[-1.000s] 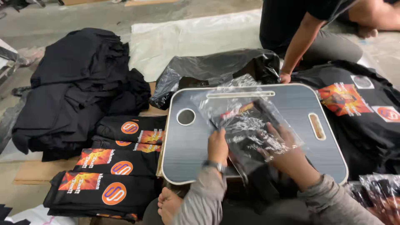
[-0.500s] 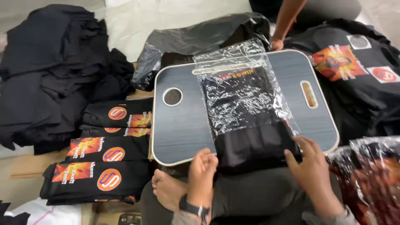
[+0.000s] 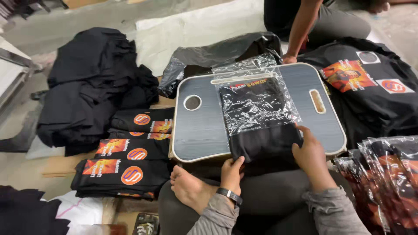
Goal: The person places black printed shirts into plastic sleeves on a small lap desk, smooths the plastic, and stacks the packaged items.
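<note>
Your left hand (image 3: 232, 170) and right hand (image 3: 310, 153) each keep a firm grip on the near end of a folded black shirt (image 3: 264, 141), which lies half inside a clear plastic bag (image 3: 254, 98) on the grey lap table (image 3: 198, 130) across your knees. The shirt's far part sits within the bag; its near edge hangs over the table's front rim. To your left, folded printed shirts (image 3: 126, 167) lie stacked beside a heap of black garments (image 3: 91, 87). Bagged shirts (image 3: 383, 174) lie at your right. Beyond the table, another person's hand (image 3: 288, 58) rests near a dark plastic sack (image 3: 217, 56).
</note>
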